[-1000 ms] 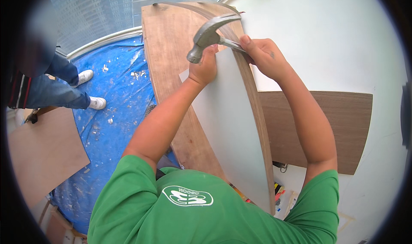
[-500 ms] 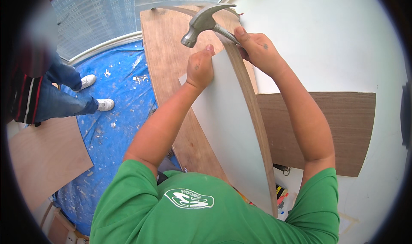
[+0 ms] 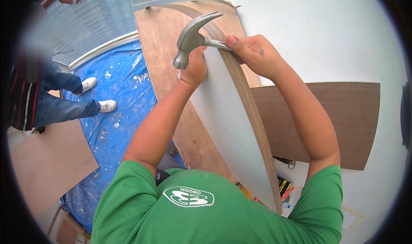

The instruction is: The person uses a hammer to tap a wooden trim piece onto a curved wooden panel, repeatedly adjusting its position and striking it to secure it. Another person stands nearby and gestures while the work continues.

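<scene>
Seen from above, a person in a green T-shirt works on an upright panel whose pale grey face tilts toward the left and whose thin top edge carries a wood-grain strip running away from the viewer.

The right hand is closed around the metal handle of a claw hammer, thumb on top. The hammer's steel head hangs just left of the panel's far end, striking face pointing down and the curved claw pointing up and to the right.

The left hand rests against the pale face of the panel near its top edge, directly under the hammer head. Its fingers are partly hidden behind the hammer, so whether they pinch a nail or only steady the board cannot be told.

Beyond the panel a brown wooden board leans away toward a large window. On the right, a darker brown board lies flat against a white wall.

Down on the left, a blue plastic sheet speckled with white flecks covers the floor, with a plain plywood sheet lying beside it. Another person stands there — blue jeans and white shoes — with one hand raised near the top left corner. Small tools lie on the floor below the panel's near end, too small to make out.
</scene>
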The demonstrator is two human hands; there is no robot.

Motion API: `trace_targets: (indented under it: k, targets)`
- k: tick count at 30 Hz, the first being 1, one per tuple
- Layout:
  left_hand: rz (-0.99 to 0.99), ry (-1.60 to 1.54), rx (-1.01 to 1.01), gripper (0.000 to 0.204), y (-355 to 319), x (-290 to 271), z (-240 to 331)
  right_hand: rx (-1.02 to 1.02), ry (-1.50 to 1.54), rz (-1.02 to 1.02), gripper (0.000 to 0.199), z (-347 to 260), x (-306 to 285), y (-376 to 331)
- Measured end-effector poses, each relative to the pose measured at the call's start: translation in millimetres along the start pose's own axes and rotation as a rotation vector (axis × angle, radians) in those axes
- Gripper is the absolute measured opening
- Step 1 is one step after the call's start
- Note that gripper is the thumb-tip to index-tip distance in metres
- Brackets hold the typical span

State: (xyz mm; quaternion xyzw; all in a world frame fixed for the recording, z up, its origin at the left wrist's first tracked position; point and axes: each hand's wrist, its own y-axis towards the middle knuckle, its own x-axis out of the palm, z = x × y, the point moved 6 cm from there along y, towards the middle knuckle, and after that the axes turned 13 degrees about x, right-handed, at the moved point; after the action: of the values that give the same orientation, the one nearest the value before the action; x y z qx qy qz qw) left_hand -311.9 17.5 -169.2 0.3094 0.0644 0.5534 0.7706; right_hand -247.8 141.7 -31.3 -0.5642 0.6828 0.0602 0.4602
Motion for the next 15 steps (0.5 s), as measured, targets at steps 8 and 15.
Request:
trace_targets:
  k: [8,15]
  targets:
    - [0.058,-0.15,-0.189,0.033,-7,1,-14,0.032,-0.033,-0.021,0.078,25,5,-43]
    - [0.06,-0.195,-0.306,0.047,-8,2,-26,0.005,-0.003,-0.055,0.068,56,12,-103]
